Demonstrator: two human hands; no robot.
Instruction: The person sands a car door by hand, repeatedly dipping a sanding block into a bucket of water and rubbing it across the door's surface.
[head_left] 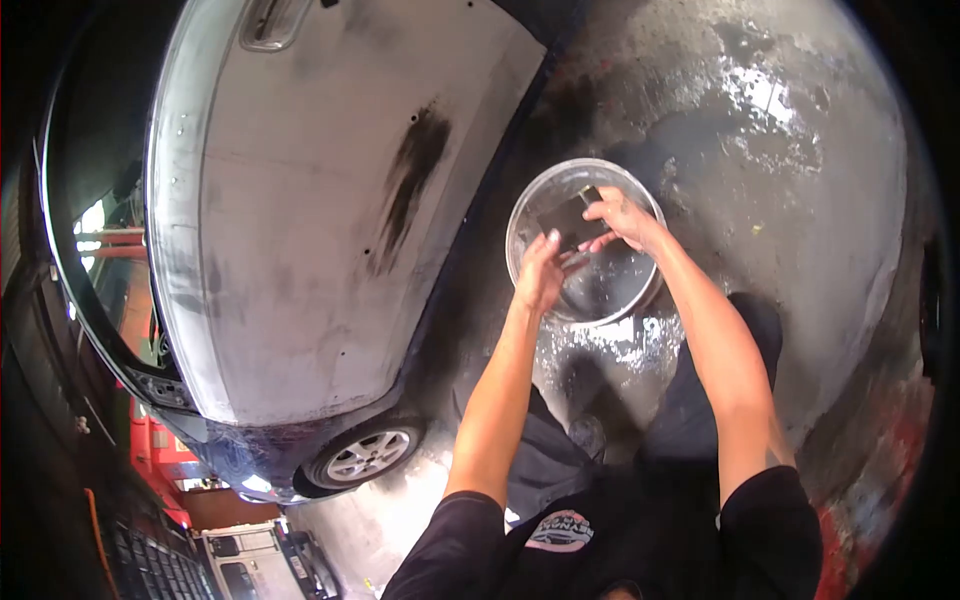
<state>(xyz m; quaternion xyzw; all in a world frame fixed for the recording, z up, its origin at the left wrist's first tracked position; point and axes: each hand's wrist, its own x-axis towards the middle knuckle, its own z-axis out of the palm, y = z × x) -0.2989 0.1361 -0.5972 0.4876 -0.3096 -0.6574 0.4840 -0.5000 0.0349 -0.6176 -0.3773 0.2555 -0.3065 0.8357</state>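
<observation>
Both my hands are over a round bucket (516,205) with liquid in it. A dark, flat sheet that looks like sandpaper (563,222) spans the gap between them. My left hand (541,272) pinches the sheet's near edge, thumb on top and fingers beneath. My right hand (624,220) is closed at the sheet's far right side, its thumb and fingers around a small dark block (589,196) with a pale edge. How far the sheet wraps the block is hidden by the fingers.
A car door panel (300,200) with sanded grey paint and a black smear stands at the left. Below it are a wheel (368,456) and a dark fender. Wet concrete floor (780,220) surrounds the bucket. A white vehicle (262,565) is at the lower left.
</observation>
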